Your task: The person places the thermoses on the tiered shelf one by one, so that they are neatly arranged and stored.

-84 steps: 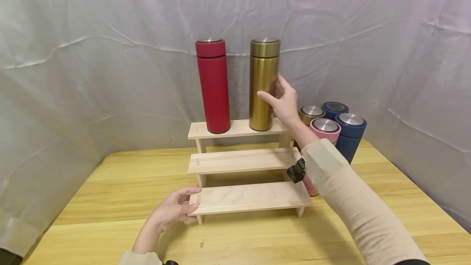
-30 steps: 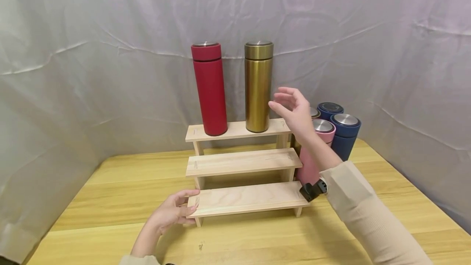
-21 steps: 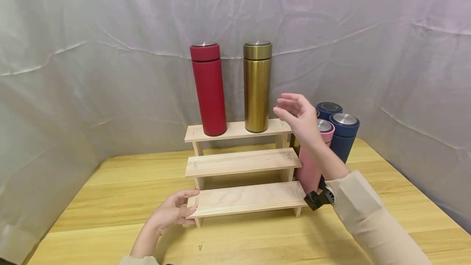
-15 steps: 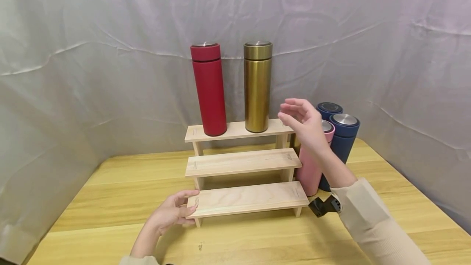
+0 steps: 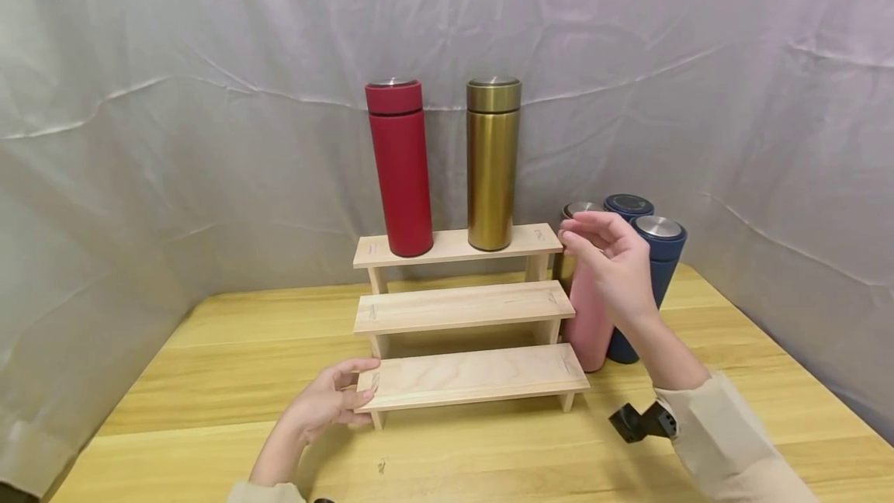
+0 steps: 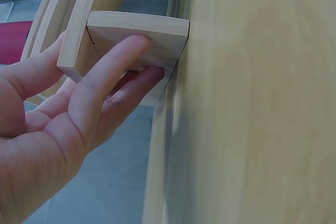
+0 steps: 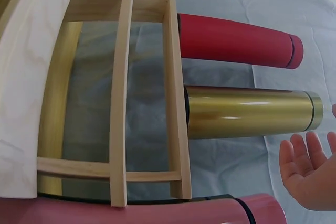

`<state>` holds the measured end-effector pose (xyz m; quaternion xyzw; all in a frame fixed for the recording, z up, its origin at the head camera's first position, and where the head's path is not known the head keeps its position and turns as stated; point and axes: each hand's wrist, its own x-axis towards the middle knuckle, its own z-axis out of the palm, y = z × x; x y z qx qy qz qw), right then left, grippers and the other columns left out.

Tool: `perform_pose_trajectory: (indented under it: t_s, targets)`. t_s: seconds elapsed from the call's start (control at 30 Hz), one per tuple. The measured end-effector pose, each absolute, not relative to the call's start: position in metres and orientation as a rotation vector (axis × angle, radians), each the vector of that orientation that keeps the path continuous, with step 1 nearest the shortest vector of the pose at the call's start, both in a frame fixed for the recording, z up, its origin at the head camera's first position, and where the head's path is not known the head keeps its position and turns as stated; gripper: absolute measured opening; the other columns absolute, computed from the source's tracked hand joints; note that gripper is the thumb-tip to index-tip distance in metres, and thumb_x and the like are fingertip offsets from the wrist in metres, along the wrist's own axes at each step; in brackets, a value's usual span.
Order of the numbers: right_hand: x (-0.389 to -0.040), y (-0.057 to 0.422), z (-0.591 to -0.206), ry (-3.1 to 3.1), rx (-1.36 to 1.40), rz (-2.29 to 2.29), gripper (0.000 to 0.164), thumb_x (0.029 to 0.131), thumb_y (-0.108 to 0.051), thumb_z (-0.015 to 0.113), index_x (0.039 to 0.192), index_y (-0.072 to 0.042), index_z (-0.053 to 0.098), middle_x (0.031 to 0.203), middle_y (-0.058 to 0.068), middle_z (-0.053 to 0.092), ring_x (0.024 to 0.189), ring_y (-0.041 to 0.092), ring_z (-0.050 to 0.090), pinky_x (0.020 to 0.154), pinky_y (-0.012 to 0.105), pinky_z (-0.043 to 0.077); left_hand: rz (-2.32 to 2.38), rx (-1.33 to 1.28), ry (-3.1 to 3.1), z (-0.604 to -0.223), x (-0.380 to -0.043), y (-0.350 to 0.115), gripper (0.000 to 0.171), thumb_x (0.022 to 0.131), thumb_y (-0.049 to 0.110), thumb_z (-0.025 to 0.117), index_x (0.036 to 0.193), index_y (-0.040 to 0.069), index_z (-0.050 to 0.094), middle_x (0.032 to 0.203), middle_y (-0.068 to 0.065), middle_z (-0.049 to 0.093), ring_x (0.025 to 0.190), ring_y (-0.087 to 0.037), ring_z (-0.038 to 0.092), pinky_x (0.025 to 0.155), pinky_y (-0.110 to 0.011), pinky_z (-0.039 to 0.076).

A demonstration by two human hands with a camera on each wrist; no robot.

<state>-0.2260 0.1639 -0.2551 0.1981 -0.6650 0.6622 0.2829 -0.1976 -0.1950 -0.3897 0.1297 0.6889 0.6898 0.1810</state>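
My left hand (image 5: pixel 324 402) holds the left end of a three-tier wooden display stand (image 5: pixel 464 305) at its lowest step. In the left wrist view, fingers (image 6: pixel 110 69) press against the step's side leg, with the thumb at its board. Two upright thermos flasks, one red (image 5: pixel 398 169) and one gold (image 5: pixel 492 169), stand apart on the top tier. My right hand (image 5: pixel 615 262), fingers loosely bent and holding nothing, hovers in front of a pink thermos flask (image 5: pixel 588 317) and hides its lid in the head view. The right wrist view shows that hand (image 7: pixel 312 174) beyond the pink lid.
Right of the stand, a second gold flask (image 5: pixel 567 270) and two blue flasks, one nearer (image 5: pixel 660 231) and one behind (image 5: pixel 628 204), cluster round the pink one. A grey cloth (image 5: pixel 279 138) hangs behind the wooden table (image 5: pixel 174 379).
The right hand has let go of the gold flask on the top tier, then moved right and down to the pink flask. The left hand stays on the stand.
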Motion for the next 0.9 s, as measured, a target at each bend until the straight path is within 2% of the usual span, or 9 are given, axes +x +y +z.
perform_pose_trajectory:
  t_s: [0.33, 0.57, 0.8, 0.9]
  targets:
    - [-0.215, 0.178, -0.267, -1.636, 0.623, 1.827, 0.016, 0.079, 0.013, 0.058, 0.095, 0.014, 0.055, 0.090, 0.007, 0.064, 0.081, 0.015, 0.061, 0.073, 0.020, 0.051, 1.942, 0.381, 1.940, -0.390, -0.198, -0.195, 0.055, 0.085, 0.002, 0.056, 0.129, -0.013, 0.027, 0.133, -0.042, 0.006, 0.094, -0.025, 0.051, 0.079, -0.047, 0.049]
    - [-0.209, 0.187, -0.274, -1.618, 0.652, 1.822, 0.014, 0.080, 0.015, 0.055, 0.093, 0.011, 0.056, 0.087, 0.007, 0.065, 0.078, 0.014, 0.061, 0.069, 0.020, 0.052, 1.942, 0.366, 1.949, -0.389, -0.198, -0.195, 0.054, 0.085, 0.001, 0.056, 0.130, -0.013, 0.028, 0.132, -0.044, 0.002, 0.096, -0.027, 0.051, 0.079, -0.047, 0.049]
    - [-0.201, 0.194, -0.279, -1.641, 0.622, 1.768, 0.013, 0.079, 0.017, 0.055, 0.092, 0.013, 0.056, 0.087, 0.006, 0.065, 0.081, 0.014, 0.060, 0.073, 0.017, 0.050, 1.930, 0.367, 1.963, -0.389, -0.197, -0.195, 0.054, 0.085, 0.001, 0.055, 0.130, -0.013, 0.027, 0.132, -0.044, 0.000, 0.102, -0.034, 0.047, 0.079, -0.048, 0.049]
    - [-0.198, 0.198, -0.283, -1.632, 0.649, 1.778, 0.014, 0.078, 0.018, 0.054, 0.092, 0.013, 0.056, 0.087, 0.007, 0.065, 0.082, 0.014, 0.060, 0.073, 0.017, 0.050, 1.929, 0.372, 1.961, -0.388, -0.197, -0.195, 0.054, 0.086, 0.001, 0.055, 0.130, -0.013, 0.027, 0.131, -0.045, -0.001, 0.101, -0.033, 0.048, 0.079, -0.048, 0.049]
